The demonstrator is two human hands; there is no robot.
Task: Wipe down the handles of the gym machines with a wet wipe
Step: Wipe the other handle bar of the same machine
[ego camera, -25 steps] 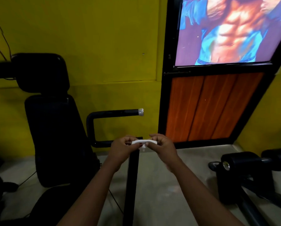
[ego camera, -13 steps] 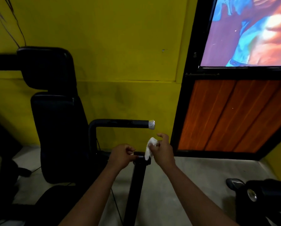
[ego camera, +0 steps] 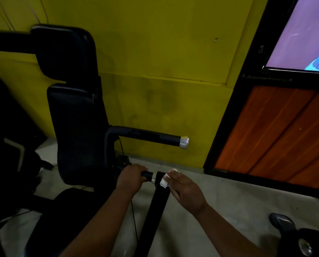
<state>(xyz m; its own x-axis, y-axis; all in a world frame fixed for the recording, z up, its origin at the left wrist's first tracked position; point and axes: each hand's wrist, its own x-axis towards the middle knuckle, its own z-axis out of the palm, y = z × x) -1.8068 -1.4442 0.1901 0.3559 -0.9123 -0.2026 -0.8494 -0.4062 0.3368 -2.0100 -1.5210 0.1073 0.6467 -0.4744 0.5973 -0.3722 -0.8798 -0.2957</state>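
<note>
Head view: left hand (ego camera: 132, 176) is wrapped round the near black tube handle (ego camera: 148, 174), fingers curled on it. Right hand (ego camera: 185, 189) has fairly straight fingers pressing the crumpled white wet wipe (ego camera: 164, 181) onto the top of the black upright post (ego camera: 158, 203) — just right of that handle. A second black silver-capped handle (ego camera: 151, 135) sits farther back, by the yellow wall (ego camera: 155, 52).

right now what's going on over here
A person is wiping down a gym machine. The left hand grips the near handle, while the right hand, fingers flat, presses a white wipe against the top of the black post at that handle's end. The far handle, with its silver cap, sticks out above them with nothing touching it.
</note>
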